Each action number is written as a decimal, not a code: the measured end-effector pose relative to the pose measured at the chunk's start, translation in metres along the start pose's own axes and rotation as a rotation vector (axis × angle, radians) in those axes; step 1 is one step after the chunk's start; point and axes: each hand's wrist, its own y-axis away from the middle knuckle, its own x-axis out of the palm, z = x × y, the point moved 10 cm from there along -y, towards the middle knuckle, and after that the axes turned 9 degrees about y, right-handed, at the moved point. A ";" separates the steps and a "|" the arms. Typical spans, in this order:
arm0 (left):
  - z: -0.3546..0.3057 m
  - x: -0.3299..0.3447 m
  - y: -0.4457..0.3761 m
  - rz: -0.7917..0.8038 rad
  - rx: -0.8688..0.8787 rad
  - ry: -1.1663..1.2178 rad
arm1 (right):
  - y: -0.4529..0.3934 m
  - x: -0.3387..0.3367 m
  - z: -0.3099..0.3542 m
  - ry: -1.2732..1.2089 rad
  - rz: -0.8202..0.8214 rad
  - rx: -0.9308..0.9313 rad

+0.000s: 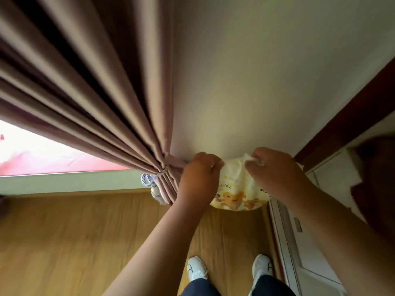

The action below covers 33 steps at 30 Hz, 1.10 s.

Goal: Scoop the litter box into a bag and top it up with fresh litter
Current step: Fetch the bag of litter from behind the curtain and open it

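Two white shoes (229,270) stand on the wooden floor (74,242). Above them, the left hand (199,178) and right hand (277,171) each pinch the top of one pale yellow printed plastic bag (237,189), hanging mouth-up, long axis crosswise, before one tied brown curtain (96,92).

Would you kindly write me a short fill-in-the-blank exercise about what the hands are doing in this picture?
1. Both hands grip the top of a yellow ____ with cartoon prints.
2. The left hand and the right hand hold it above a ____ floor.
3. The curtain hangs on the person's ____ side.
4. The shoes are ____ in colour.

Missing words: bag; wooden; left; white
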 end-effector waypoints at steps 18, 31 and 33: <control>-0.367 -0.268 0.093 -0.458 0.711 0.059 | 0.145 -0.376 0.192 0.053 -0.439 -0.422; -0.292 -0.232 0.040 -0.098 0.321 0.549 | 0.150 -0.409 0.209 0.194 -0.505 -0.434; -0.299 -0.224 0.044 -0.133 0.331 0.590 | 0.147 -0.410 0.201 0.184 -0.493 -0.417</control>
